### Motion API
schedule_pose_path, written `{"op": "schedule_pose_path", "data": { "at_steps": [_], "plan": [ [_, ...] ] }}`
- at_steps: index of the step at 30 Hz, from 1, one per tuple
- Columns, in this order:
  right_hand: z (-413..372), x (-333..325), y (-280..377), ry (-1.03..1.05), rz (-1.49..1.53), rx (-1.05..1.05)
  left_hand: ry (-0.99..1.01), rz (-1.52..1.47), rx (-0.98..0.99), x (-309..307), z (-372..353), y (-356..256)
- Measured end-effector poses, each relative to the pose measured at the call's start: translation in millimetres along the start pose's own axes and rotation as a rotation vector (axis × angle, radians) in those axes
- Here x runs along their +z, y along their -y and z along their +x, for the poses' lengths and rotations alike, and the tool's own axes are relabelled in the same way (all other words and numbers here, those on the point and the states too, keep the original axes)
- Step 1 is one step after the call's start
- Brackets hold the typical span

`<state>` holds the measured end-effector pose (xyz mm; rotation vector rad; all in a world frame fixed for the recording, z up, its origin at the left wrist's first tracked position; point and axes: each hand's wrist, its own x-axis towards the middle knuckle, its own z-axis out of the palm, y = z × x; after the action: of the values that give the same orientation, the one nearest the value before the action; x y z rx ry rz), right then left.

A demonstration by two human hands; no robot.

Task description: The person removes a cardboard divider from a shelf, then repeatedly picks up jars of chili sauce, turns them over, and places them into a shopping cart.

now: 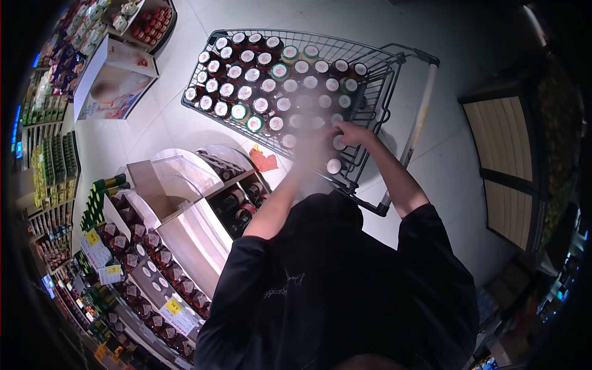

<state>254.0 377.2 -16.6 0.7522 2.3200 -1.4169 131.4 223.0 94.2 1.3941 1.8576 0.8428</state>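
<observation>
Wire cart (387,66), upper centre, packed with jars (253,75); right hand (353,132) touching lids, left hand (313,147) blurred; both grips unreadable.

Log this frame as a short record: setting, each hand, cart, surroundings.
setting: shop aisle, seen from above
left hand: blurred, over jars in the cart; grip unclear
right hand: on jars at the cart's near end; grip unclear
cart: wire, packed with rows of lidded jars
beside: shelf of similar jars, yellow price tags
</observation>
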Motion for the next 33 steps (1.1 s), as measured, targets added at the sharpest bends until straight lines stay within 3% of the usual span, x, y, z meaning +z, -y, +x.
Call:
{"op": "schedule_pose_path", "data": {
  "at_steps": [2, 4, 5, 7, 10, 13, 14, 15, 17, 18, 19, 20, 21, 22, 23, 24, 28, 31, 33],
  "plan": [
    [0.8, 3.7, 3.9, -0.027, -0.079, 0.036, 0.104, -0.002, -0.057, 6.1, 1.3, 8.4],
    [-5.5, 1.0, 25.4, -0.052, -0.163, 0.061, -0.111, -0.03, 0.164, 24.8, 1.1, 35.2],
    [-10.1, -1.0, 36.5, -0.074, -0.245, 0.088, -0.117, -0.031, 0.162, 30.0, 3.6, 41.0],
    [-4.2, 1.8, 21.2, -0.076, -0.164, 0.056, 0.075, 0.121, 0.021, 31.1, 11.5, 45.1],
    [1.4, -2.2, 7.5, -0.092, -0.06, 0.024, 0.127, 0.24, 0.075, 40.3, 10.5, 82.5],
    [2.0, 0.8, 5.6, -0.125, -0.016, 0.033, 0.077, 0.093, 0.087, 16.8, -10.0, 80.5],
    [3.1, 3.7, 7.9, -0.254, -0.081, 0.014, 0.132, 0.131, -0.024, 5.4, -14.3, 75.8],
    [5.6, 5.8, 13.9, -0.386, -0.146, -0.013, 0.11, 0.133, -0.033, -0.9, -19.3, 83.4],
    [6.9, 12.2, 38.1, -0.448, -0.199, -0.101, -0.145, -0.118, 0.214, -8.1, -29.3, 113.3],
    [4.0, 15.8, 58.3, -0.504, -0.172, -0.171, -0.244, -0.286, 0.202, -1.4, -37.4, 137.1],
    [5.7, 20.2, 79.8, -0.553, -0.143, -0.257, -0.302, -0.264, 0.194, -17.8, -46.1, 129.0],
    [9.6, 27.2, 99.0, -0.556, -0.119, -0.299, -0.293, -0.306, 0.062, -40.0, -56.4, 109.7],
    [12.5, 38.0, 117.5, -0.546, -0.09, -0.348, -0.295, -0.354, -0.075, -58.2, -66.1, 99.5],
    [11.9, 48.3, 143.2, -0.514, -0.012, -0.377, -0.371, -0.426, -0.054, -63.1, -68.1, 111.1],
    [10.8, 58.7, 169.1, -0.474, 0.065, -0.403, -0.343, -0.435, -0.188, -102.7, -86.6, 76.3],
    [17.1, 71.2, 185.0, -0.405, 0.089, -0.449, -0.456, -0.506, -0.016, -94.4, -84.0, 120.2],
    [40.8, 129.0, 243.7, -0.14, 0.107, -0.662, -0.751, -0.514, -0.022, -169.0, -151.9, 112.4],
    [26.6, 168.2, 306.1, 0.148, 0.285, -0.628, -0.976, -0.437, -0.026, -222.7, -228.2, 99.9],
    [22.8, 191.2, 323.7, 0.276, 0.323, -0.715, -1.06, -0.473, -0.111, -244.2, -279.7, 72.4]
  ]
}}
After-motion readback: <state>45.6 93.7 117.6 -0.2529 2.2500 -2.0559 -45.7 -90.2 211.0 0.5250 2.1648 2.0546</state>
